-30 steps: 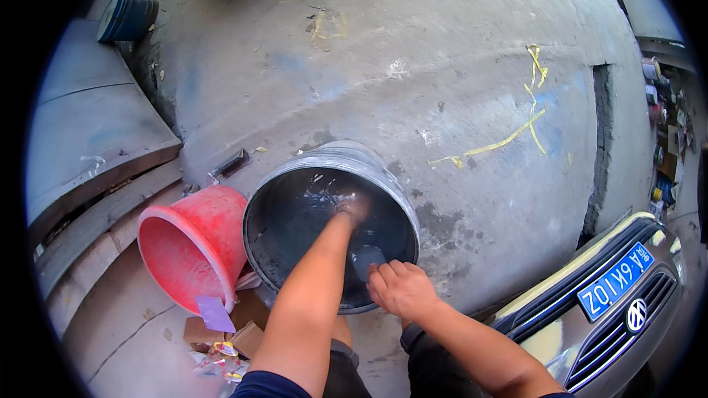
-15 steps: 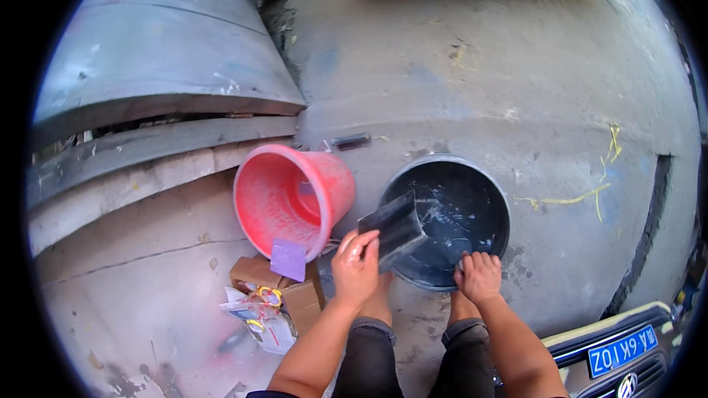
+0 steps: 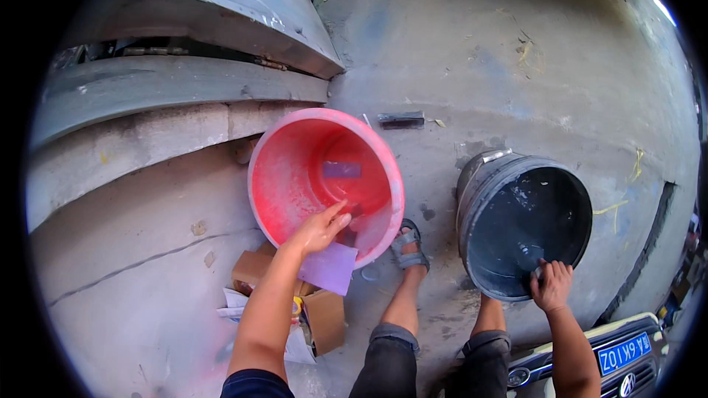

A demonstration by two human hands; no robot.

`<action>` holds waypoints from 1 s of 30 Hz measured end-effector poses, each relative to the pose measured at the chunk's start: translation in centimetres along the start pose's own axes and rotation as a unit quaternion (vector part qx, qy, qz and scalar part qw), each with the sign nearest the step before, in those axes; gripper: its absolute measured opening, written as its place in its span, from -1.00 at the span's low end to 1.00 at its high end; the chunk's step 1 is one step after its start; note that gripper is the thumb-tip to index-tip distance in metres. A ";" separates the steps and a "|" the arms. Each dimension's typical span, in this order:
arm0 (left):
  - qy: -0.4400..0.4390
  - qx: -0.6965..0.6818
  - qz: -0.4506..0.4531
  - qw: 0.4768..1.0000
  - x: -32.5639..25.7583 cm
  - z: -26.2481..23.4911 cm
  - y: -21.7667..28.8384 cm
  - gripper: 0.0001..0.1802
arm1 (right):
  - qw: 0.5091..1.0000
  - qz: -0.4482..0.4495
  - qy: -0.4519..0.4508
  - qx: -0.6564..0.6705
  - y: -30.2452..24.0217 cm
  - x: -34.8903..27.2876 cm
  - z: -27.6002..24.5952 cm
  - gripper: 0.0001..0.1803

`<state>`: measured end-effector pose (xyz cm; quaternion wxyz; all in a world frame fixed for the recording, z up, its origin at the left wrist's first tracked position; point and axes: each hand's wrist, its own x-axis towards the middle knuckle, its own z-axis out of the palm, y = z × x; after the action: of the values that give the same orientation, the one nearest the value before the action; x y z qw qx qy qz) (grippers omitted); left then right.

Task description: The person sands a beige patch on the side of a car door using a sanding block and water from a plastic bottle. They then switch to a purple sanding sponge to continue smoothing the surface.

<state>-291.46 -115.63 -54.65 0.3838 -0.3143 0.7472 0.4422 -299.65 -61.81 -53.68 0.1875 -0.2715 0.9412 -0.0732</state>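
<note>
My left hand (image 3: pixel 318 230) reaches over the open red bucket (image 3: pixel 402 177), its fingers stretched out. A dark flat piece (image 3: pixel 355 215) shows just beyond my fingertips inside the bucket, partly hidden by the hand. On the bucket's near rim, beside my wrist, sits a purple sheet (image 3: pixel 330 268); a purple rectangular patch (image 3: pixel 341 169) shows deeper inside. My right hand (image 3: pixel 552 284) is closed over the near rim of the black bucket (image 3: pixel 468 239), which holds dark liquid. Some small grey thing peeks out by the thumb, too little of it to name.
An opened cardboard box (image 3: pixel 323 318) with papers and small goods stands near the red bucket. A dark block (image 3: pixel 401 120) lies on the floor beyond. A car front (image 3: pixel 590 360) is close at lower right; a raised ledge (image 3: pixel 177 81) runs along the left.
My left hand has swung from the black bucket to the red one, and the dark panel it held is out of its fingers. The view has shifted left; my right hand stays at the black bucket's rim.
</note>
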 end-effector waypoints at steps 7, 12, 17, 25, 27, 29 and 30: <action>0.050 0.342 -0.057 0.937 18.3 1.4 -10.9 -0.45 | 0.999 -0.004 -0.025 -0.021 -0.3 0.7 1.0 -0.64; 0.168 0.427 -0.006 0.889 23.4 2.8 -13.9 -0.53 | 0.999 -0.004 -0.019 -0.028 -0.3 0.9 1.3 -0.61; 0.231 0.440 0.023 0.868 26.6 3.4 -15.5 -0.57 | 0.999 0.002 -0.028 -0.032 -0.3 1.4 1.6 -0.60; 0.181 0.264 -0.082 0.944 21.3 0.7 -13.2 -0.65 | 1.000 -0.005 -0.025 -0.013 -0.1 1.3 1.3 -0.60; 0.220 0.116 -0.054 0.967 18.2 0.4 -9.9 -0.74 | 0.999 0.003 -0.030 -0.013 -0.3 1.3 0.6 -0.60; 0.244 -0.040 0.008 0.969 14.3 0.5 -7.2 -0.77 | 0.999 0.007 -0.037 -0.016 -0.4 1.3 0.0 -0.60; 0.255 -0.112 0.054 0.959 11.6 0.4 -6.3 -0.76 | 0.999 0.006 -0.037 -0.006 -0.3 1.3 0.5 -0.60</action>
<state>-292.14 -119.39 -67.26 0.1184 -0.4174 0.7816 0.4482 -300.30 -62.82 -54.42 0.2211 -0.2695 0.9356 -0.0563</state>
